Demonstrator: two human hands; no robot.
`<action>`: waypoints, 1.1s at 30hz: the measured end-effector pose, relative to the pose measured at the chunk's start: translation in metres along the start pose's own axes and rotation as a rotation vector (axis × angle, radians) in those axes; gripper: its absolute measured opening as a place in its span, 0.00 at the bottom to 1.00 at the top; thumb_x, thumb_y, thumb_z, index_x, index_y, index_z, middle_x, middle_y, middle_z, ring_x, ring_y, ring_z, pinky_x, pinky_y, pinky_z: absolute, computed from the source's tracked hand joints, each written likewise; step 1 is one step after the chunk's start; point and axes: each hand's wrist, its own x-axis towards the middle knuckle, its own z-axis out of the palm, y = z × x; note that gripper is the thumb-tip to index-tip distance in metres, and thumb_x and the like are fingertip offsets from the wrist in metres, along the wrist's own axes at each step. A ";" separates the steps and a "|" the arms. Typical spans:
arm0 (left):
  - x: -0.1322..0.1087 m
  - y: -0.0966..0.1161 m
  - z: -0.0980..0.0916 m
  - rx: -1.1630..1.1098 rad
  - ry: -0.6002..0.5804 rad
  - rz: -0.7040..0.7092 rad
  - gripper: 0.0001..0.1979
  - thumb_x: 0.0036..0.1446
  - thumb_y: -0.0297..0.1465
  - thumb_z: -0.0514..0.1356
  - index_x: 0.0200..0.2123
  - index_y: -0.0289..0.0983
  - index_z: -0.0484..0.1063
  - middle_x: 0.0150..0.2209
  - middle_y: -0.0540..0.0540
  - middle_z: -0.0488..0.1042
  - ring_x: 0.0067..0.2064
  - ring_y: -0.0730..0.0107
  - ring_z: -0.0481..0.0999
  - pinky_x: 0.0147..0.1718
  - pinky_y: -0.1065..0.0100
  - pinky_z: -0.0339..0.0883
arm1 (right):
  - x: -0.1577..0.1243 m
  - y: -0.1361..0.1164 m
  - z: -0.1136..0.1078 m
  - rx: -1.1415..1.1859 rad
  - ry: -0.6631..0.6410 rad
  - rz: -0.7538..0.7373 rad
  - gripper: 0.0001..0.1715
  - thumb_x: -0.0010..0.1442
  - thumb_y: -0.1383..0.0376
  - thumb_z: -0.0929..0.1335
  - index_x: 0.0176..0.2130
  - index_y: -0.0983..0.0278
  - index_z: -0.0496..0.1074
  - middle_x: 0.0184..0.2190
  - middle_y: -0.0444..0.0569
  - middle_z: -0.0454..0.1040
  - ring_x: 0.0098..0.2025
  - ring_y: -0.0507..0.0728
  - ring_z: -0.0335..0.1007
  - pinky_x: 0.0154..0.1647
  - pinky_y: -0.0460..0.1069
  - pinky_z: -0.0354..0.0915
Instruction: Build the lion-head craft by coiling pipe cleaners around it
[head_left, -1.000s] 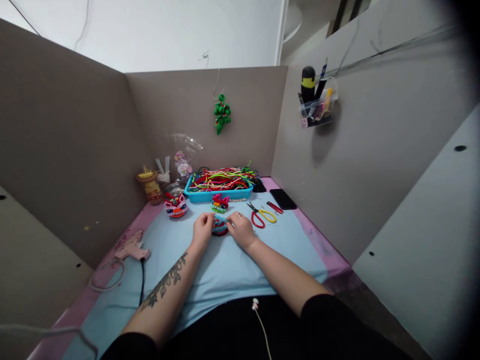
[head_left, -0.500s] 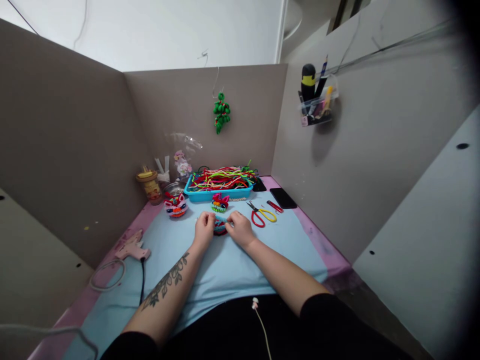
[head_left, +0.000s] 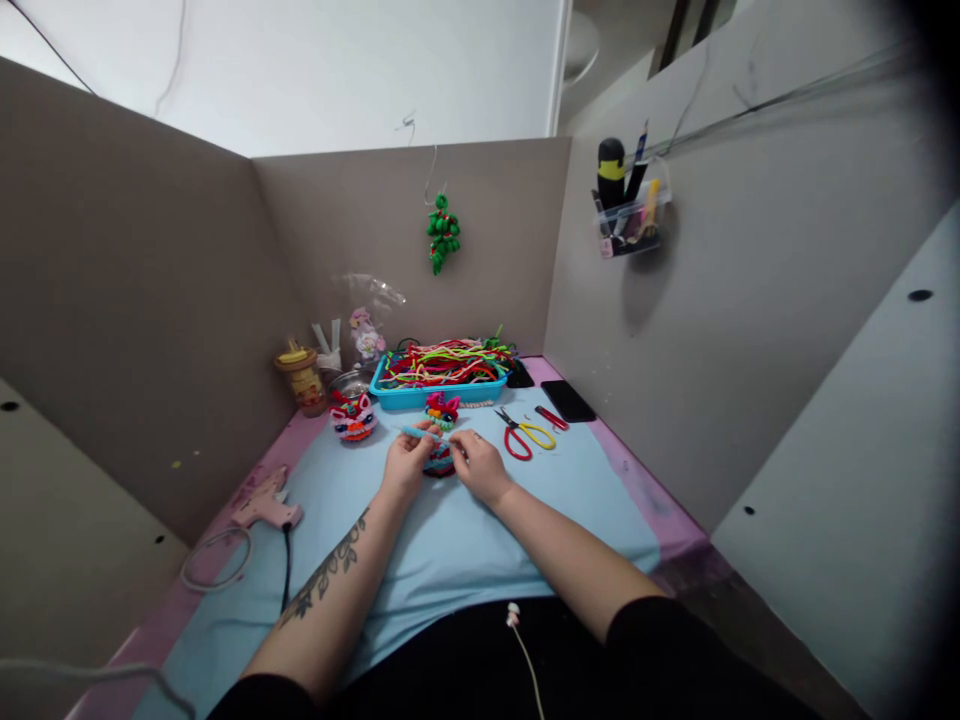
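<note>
My left hand is closed on a light blue pipe cleaner, whose end sticks out to the left past the fingertips. The strip runs rightward to my right hand, closed with its fingertips pinched at the strip's other end. Just below, between the two hands, is a dark red and light blue fuzzy piece, partly covered by fingers; I cannot tell whether the strip is joined to it. Right behind the hands sits a small red, orange and green animal head. A larger pink and red animal head stands to the left.
A blue tray heaped with coloured pipe cleaners is at the back. Scissors, a red cutter and a phone lie to the right. On the left are a pink glue gun with its cable and a cup.
The light blue strip, earlier stretched between both hands, now points out left past my left fingertips. My left hand has shifted slightly and the fingers have turned. The view has tilted a little.
</note>
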 end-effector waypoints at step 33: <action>0.014 0.018 -0.029 0.347 0.142 0.193 0.21 0.41 0.39 0.68 0.40 0.35 0.76 0.31 0.46 0.75 0.31 0.70 0.74 0.34 0.67 0.68 | 0.007 0.081 -0.026 -0.124 0.195 0.287 0.15 0.51 0.73 0.64 0.38 0.64 0.76 0.36 0.56 0.70 0.40 0.61 0.66 0.46 0.55 0.64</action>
